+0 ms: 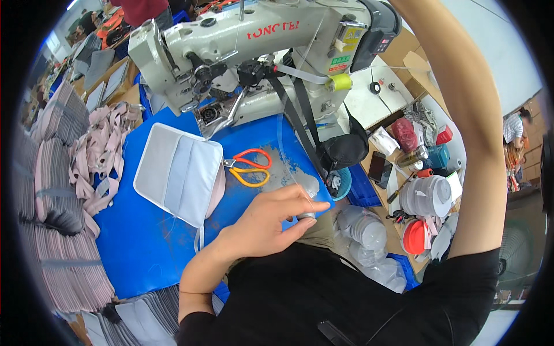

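Observation:
My left hand is closed over the near right corner of the blue table top, thumb and forefinger around a small silvery bobbin. A thin thread runs upward from these fingers. My right arm stretches up past the sewing machine and leaves the picture at the top, so its hand is hidden. The grey-white sewing machine stands beyond my left hand. On the blue top lies a flat pale-grey fabric pouch with a strap. Scissors with orange and yellow handles lie against its right edge.
Stacks of grey and pink fabric pieces and a heap of pink straps line the left side. A black bag hangs from the machine. At right, a side table holds a phone and white spools. Other people are in the background.

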The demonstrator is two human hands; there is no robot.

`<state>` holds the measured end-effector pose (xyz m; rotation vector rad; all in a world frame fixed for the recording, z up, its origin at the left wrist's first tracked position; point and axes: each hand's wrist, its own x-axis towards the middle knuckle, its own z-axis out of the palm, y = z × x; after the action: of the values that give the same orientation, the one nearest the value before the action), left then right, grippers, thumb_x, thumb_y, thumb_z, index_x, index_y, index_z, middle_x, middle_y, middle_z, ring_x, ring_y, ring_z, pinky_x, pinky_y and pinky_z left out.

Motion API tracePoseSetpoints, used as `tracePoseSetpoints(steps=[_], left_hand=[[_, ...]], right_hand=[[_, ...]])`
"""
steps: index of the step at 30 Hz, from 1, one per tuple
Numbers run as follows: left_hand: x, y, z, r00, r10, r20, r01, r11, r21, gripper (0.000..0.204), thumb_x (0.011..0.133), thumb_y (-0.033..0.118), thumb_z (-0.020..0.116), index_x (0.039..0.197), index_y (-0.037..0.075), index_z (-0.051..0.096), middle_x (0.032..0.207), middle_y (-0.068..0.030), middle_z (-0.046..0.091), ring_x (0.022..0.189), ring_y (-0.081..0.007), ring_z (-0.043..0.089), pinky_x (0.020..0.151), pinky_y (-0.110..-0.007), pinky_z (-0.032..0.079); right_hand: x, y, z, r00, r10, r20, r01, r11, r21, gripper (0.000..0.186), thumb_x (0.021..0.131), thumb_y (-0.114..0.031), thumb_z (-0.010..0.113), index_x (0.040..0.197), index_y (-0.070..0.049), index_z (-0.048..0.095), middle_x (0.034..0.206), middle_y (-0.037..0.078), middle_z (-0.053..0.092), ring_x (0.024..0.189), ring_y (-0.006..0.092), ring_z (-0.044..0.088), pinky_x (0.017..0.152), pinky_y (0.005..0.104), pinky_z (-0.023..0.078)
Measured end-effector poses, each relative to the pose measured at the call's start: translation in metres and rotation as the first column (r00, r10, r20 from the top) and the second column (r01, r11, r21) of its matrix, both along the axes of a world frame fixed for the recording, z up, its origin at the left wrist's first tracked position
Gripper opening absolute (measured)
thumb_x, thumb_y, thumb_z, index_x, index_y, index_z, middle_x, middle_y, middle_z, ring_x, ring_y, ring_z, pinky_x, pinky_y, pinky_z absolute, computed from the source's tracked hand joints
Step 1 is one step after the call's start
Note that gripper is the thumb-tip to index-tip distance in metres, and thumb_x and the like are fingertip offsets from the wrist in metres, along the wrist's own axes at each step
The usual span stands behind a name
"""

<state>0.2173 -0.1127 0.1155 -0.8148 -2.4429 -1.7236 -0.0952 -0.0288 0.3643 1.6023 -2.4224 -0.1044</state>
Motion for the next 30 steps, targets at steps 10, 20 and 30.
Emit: tracePoseSetpoints(steps=[10, 20, 30], left_hand=[[-0.003, 0.001, 0.002, 1.0, 0.024, 0.017, -0.024, 0.999, 0.042, 0.038, 0.088, 0.0, 0.074, 0.125, 0.008, 0.076, 0.099, -0.0082, 0.069, 0.084, -0.0185, 0.066, 0.07, -0.029, 0.054], [-0.013, -0.005, 0.007, 1.0, 0.017, -0.001, -0.017, 0.999, 0.043, 0.037, 0.088, 0.0, 0.075, 0.123, 0.007, 0.077, 0.099, -0.0074, 0.069, 0.086, -0.0178, 0.067, 0.072, -0.03, 0.053], [-0.013, -0.008, 0.008, 0.999, 0.05, 0.009, -0.05, 0.994, 0.096, 0.038, 0.088, 0.0, 0.075, 0.124, 0.007, 0.077, 0.101, -0.0094, 0.068, 0.084, -0.0176, 0.065, 0.07, -0.029, 0.053]], right_hand=[[-0.013, -0.001, -0.015, 1.0, 0.021, 0.019, -0.02, 0.999, -0.049, 0.026, 0.083, -0.025, 0.068, 0.083, 0.0, 0.073, 0.073, 0.018, 0.07, 0.066, 0.0309, 0.065, 0.068, 0.0423, 0.052], [-0.003, 0.0, -0.008, 1.0, 0.017, 0.007, -0.017, 0.999, -0.035, 0.023, 0.083, -0.021, 0.064, 0.085, -0.001, 0.075, 0.074, 0.019, 0.072, 0.067, 0.0326, 0.069, 0.068, 0.0429, 0.054], [-0.001, -0.021, -0.01, 0.984, 0.0, -0.178, 0.008, 0.999, 0.042, 0.025, 0.091, -0.023, 0.064, 0.086, -0.001, 0.075, 0.071, 0.013, 0.071, 0.069, 0.0253, 0.068, 0.069, 0.0401, 0.055]])
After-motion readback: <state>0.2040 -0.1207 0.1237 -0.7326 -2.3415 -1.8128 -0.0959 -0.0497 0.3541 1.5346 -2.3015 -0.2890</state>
